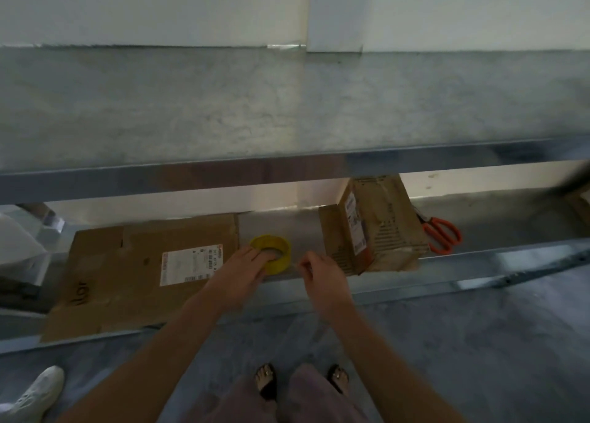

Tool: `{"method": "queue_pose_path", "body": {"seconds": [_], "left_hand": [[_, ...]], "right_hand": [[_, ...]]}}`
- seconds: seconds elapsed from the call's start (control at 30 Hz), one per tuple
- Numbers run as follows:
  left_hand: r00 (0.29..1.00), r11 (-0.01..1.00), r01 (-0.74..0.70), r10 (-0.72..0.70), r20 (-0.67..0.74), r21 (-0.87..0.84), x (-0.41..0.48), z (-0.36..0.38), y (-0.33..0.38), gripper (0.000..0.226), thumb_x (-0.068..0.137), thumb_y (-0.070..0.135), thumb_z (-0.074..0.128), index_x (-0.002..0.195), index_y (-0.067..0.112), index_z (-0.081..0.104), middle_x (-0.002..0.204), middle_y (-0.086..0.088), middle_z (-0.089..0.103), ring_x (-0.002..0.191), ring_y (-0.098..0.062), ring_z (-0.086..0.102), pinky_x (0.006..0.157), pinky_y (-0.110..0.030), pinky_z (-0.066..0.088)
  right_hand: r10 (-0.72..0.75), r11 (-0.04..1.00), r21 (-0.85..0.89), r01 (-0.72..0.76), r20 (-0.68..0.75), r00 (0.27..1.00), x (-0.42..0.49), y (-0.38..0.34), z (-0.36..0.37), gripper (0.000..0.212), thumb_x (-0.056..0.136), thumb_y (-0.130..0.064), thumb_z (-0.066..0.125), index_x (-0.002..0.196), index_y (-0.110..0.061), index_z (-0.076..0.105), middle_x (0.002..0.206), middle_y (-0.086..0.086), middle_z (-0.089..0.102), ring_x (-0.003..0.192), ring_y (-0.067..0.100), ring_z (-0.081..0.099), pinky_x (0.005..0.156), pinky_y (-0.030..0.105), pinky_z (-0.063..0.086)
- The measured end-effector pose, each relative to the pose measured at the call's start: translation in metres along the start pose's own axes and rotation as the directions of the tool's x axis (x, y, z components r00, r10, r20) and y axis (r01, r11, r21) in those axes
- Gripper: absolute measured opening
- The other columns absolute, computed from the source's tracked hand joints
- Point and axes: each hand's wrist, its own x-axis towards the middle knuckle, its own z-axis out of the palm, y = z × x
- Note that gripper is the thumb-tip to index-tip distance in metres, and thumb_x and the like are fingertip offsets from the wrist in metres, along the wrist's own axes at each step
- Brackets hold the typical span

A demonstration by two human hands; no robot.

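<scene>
A yellow roll of tape (pixel 277 252) lies flat on the lower metal shelf (pixel 479 231). My left hand (pixel 242 272) rests on the roll with its fingertips dipping into the roll's centre hole. My right hand (pixel 322 272) hovers just right of the roll, thumb and forefinger pinched together, seemingly on the tape's loose end, which is too thin to see clearly. A small printed cardboard box (pixel 376 224) stands tilted to the right of my hands.
A flattened cardboard sheet (pixel 134 269) with a white label covers the shelf's left part. Orange-handled scissors (pixel 442 234) lie behind the small box. The upper shelf (pixel 287 109) overhangs everything. Another person's white shoe (pixel 35 394) is on the floor at lower left.
</scene>
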Motion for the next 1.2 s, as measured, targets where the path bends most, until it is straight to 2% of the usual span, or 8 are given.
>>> {"method": "queue_pose_path", "body": {"seconds": [0.17, 0.27, 0.4, 0.53, 0.8, 0.9, 1.07, 1.2], "left_hand": [[0.996, 0.961, 0.078, -0.087, -0.020, -0.266, -0.017, -0.028, 0.036, 0.040, 0.095, 0.023, 0.056, 0.134, 0.027, 0.049, 0.124, 0.009, 0.050, 0.117, -0.010, 0.042, 0.099, -0.023, 0.033], [0.989, 0.921, 0.113, -0.139, -0.044, -0.373, -0.018, -0.038, 0.073, 0.036, 0.091, 0.031, 0.064, 0.125, 0.030, 0.055, 0.117, 0.011, 0.051, 0.114, -0.008, 0.043, 0.098, -0.026, 0.038], [0.969, 0.909, 0.123, -0.196, -0.149, -0.399, -0.010, -0.044, 0.126, 0.036, 0.083, 0.034, 0.072, 0.117, 0.029, 0.062, 0.111, 0.012, 0.058, 0.107, -0.005, 0.049, 0.092, -0.024, 0.041], [0.936, 0.903, 0.146, -0.259, -0.240, -0.405, 0.006, -0.050, 0.179, 0.035, 0.075, 0.039, 0.078, 0.106, 0.032, 0.063, 0.098, 0.018, 0.060, 0.091, 0.007, 0.052, 0.075, -0.009, 0.039], [0.907, 0.926, 0.290, -0.347, -0.240, -0.243, 0.047, -0.065, 0.238, 0.033, 0.072, 0.055, 0.073, 0.098, 0.044, 0.057, 0.092, 0.025, 0.057, 0.087, 0.000, 0.054, 0.067, -0.017, 0.038], [0.902, 0.920, 0.380, -0.346, -0.258, 0.093, 0.050, -0.057, 0.237, 0.042, 0.077, 0.060, 0.066, 0.111, 0.038, 0.060, 0.109, 0.014, 0.061, 0.104, -0.011, 0.055, 0.080, -0.027, 0.044], [0.925, 0.857, 0.323, -0.376, -0.059, -0.402, 0.043, -0.051, 0.229, 0.039, 0.071, 0.044, 0.080, 0.101, 0.047, 0.056, 0.105, 0.018, 0.059, 0.097, -0.008, 0.056, 0.075, -0.026, 0.047], [0.928, 0.894, 0.300, -0.354, -0.115, -0.332, 0.044, -0.049, 0.226, 0.038, 0.069, 0.039, 0.082, 0.093, 0.044, 0.054, 0.100, 0.015, 0.058, 0.094, -0.008, 0.053, 0.076, -0.029, 0.045]], "right_hand": [[-0.048, 0.999, 0.011, 0.048, 0.060, 0.997, -0.018, -0.004, -0.044, 0.022, 0.098, -0.022, 0.055, 0.118, -0.016, 0.060, 0.110, 0.005, 0.066, 0.101, 0.023, 0.062, 0.086, 0.035, 0.048], [-0.065, 0.998, 0.007, 0.065, 0.042, 0.997, -0.030, 0.005, -0.074, 0.017, 0.096, -0.023, 0.058, 0.111, -0.018, 0.063, 0.109, 0.002, 0.067, 0.100, 0.019, 0.062, 0.087, 0.033, 0.049], [-0.094, 0.991, 0.094, 0.091, 0.020, 0.995, -0.050, 0.025, -0.115, 0.006, 0.093, -0.025, 0.061, 0.097, -0.024, 0.065, 0.098, -0.006, 0.065, 0.088, 0.010, 0.061, 0.081, 0.028, 0.051], [-0.146, 0.974, 0.176, 0.144, -0.002, 0.989, -0.057, 0.055, -0.165, 0.012, 0.090, -0.022, 0.069, 0.086, -0.033, 0.064, 0.081, -0.019, 0.064, 0.075, -0.009, 0.057, 0.070, 0.005, 0.042], [-0.237, 0.953, 0.168, 0.252, -0.104, 0.966, -0.057, 0.101, -0.239, 0.014, 0.088, -0.026, 0.072, 0.084, -0.039, 0.066, 0.073, -0.033, 0.058, 0.080, -0.025, 0.053, 0.070, -0.007, 0.033], [-0.221, 0.940, 0.245, 0.237, -0.092, 0.971, -0.055, 0.112, -0.241, 0.014, 0.087, -0.024, 0.073, 0.084, -0.037, 0.069, 0.073, -0.030, 0.061, 0.079, -0.023, 0.055, 0.068, -0.005, 0.035], [-0.125, 0.930, 0.361, 0.076, 0.114, 0.986, -0.048, 0.133, -0.238, 0.014, 0.088, -0.025, 0.073, 0.100, -0.029, 0.068, 0.087, -0.013, 0.070, 0.078, 0.000, 0.067, 0.075, 0.012, 0.052], [-0.052, 0.839, 0.529, -0.128, 0.312, 0.949, -0.048, 0.148, -0.233, 0.016, 0.086, -0.005, 0.072, 0.102, -0.004, 0.069, 0.089, 0.011, 0.071, 0.074, 0.010, 0.069, 0.069, 0.018, 0.057]]}}
